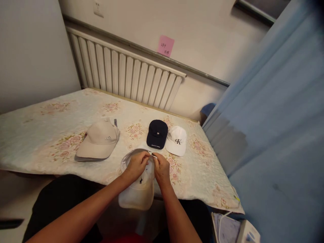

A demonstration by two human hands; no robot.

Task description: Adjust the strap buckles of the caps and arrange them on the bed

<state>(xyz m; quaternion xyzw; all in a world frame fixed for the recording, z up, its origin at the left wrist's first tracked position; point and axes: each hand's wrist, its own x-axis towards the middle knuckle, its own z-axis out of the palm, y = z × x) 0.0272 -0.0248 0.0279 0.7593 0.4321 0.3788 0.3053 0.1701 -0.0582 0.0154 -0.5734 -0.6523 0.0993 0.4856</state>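
Observation:
A white baseball cap [136,195] with a small dark horse-and-rider logo lies at the table's front edge, its brim toward me and hanging over. My left hand [137,165] reaches across the crown, its fingers pinching at the cap's back edge. Close beside it, my right hand [162,167] pinches at the same back edge, where a small bit of white strap shows between the fingertips. Just beyond my hands lie a navy cap [157,134] and a white cap with black CK letters [177,141]. To the left sits a beige cap [99,138].
A flowered cloth [202,168] covers the table. Behind it stand a white radiator [126,72] and a wall with a pink note [165,46]. A blue curtain [265,118] hangs along the right. A white box [248,232] sits low at the right front.

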